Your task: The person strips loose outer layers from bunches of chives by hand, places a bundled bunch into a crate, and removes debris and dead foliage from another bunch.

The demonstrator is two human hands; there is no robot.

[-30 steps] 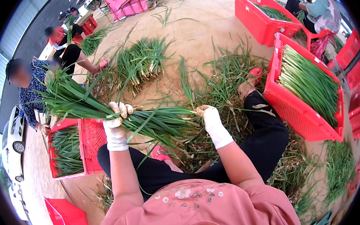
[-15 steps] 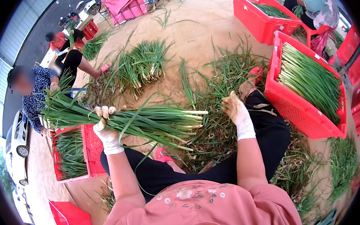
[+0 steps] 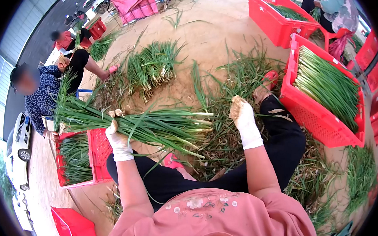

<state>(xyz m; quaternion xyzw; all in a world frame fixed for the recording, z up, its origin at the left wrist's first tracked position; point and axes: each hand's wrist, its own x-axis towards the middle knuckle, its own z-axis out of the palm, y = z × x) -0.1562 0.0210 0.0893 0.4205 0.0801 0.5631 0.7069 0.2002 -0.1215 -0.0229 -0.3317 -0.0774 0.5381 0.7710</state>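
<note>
My left hand (image 3: 118, 142), in a white glove, is closed round a thick bunch of garlic chives (image 3: 166, 127). Its thumb lies in front and the fingertips show above the stalks. The bunch lies sideways over my lap, pale stem ends to the right and long green leaves to the left. My right hand (image 3: 241, 114), in a soiled white glove, is raised just right of the stem ends, apart from them. Its fingers are curled together, and whatever may be in them is hidden. Below it is a heap of loose leaves and trimmings (image 3: 226, 150).
A red crate (image 3: 323, 119) of neatly laid chives stands at right, with another red crate (image 3: 274, 28) behind. One more crate (image 3: 102, 151) is at left. A pile of chives (image 3: 153, 68) lies on the ground ahead. Co-workers sit at left and upper right.
My right hand has shifted slightly and its fingers have curled in more tightly. The bunch in my left hand has moved a little. A co-worker at left has moved an arm.
</note>
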